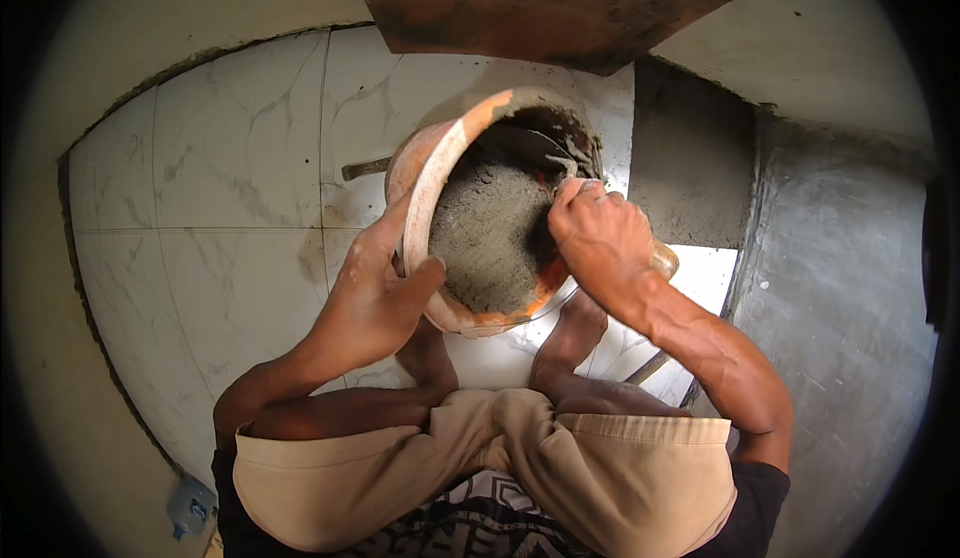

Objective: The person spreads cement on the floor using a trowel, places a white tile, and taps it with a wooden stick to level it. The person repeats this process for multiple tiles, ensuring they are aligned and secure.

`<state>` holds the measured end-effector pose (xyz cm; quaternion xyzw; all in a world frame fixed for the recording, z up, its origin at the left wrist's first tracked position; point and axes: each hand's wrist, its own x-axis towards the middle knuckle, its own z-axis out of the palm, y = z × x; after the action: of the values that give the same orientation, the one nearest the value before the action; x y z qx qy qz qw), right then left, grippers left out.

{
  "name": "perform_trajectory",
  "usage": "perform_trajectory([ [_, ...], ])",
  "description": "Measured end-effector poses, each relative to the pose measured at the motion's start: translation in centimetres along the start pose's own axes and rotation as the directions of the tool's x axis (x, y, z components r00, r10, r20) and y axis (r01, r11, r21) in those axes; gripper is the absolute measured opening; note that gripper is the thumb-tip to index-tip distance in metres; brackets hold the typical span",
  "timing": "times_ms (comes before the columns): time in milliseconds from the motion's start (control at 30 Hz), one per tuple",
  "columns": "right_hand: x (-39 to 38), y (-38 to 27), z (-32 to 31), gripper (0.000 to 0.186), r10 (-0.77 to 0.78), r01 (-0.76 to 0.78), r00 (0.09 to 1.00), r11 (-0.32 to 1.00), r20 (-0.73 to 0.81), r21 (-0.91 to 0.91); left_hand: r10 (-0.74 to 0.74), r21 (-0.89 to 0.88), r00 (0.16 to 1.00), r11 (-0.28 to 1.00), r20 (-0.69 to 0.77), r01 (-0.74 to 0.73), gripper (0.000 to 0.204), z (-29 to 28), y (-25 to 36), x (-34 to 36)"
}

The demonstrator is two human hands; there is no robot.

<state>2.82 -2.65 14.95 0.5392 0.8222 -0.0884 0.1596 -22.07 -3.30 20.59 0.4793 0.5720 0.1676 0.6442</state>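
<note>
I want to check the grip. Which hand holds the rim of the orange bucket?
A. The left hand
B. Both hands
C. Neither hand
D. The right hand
A: the left hand clasps the rim of the bucket, thumb on the inside, while the right hand is over the grey mortar inside, gripping a tool handle.

The bucket [470, 228] sits tilted on the tiled floor [230, 218] at the centre, mortar [490, 228] inside it. A board [540, 3] lies at 12 o'clock, a cemented strip [690, 158] at 2 o'clock, a bottle [188, 506] at 8 o'clock.
</note>
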Motion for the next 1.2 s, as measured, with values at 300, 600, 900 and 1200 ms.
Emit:
perform_trajectory([
  [300,-0.3,2.3,1.6,0.016,-0.089,-0.062,0.966,0.830,0.242,0.554,-0.034,-0.164,0.997,0.986,-0.065,0.023,0.059,0.3,-0.9,0.1],
  [600,-1.4,1.4,0.5,0.038,-0.183,-0.006,0.960,0.739,0.210,0.673,-0.032,-0.251,0.996,0.968,-0.088,0.009,0.063,0.6,-1.6,0.3],
  [900,-1.6,1.2,-0.9,0.042,-0.224,-0.053,0.937,0.671,0.270,0.740,-0.118,-0.216,0.985,0.972,-0.127,0.089,0.058,0.0,-1.7,0.1],
  [1200,-4.6,6.1,0.8,0.045,-0.233,-0.117,0.945,0.412,0.229,0.904,-0.147,-0.348,0.964,0.935,-0.221,0.062,0.057,-0.9,-4.5,0.3],
])
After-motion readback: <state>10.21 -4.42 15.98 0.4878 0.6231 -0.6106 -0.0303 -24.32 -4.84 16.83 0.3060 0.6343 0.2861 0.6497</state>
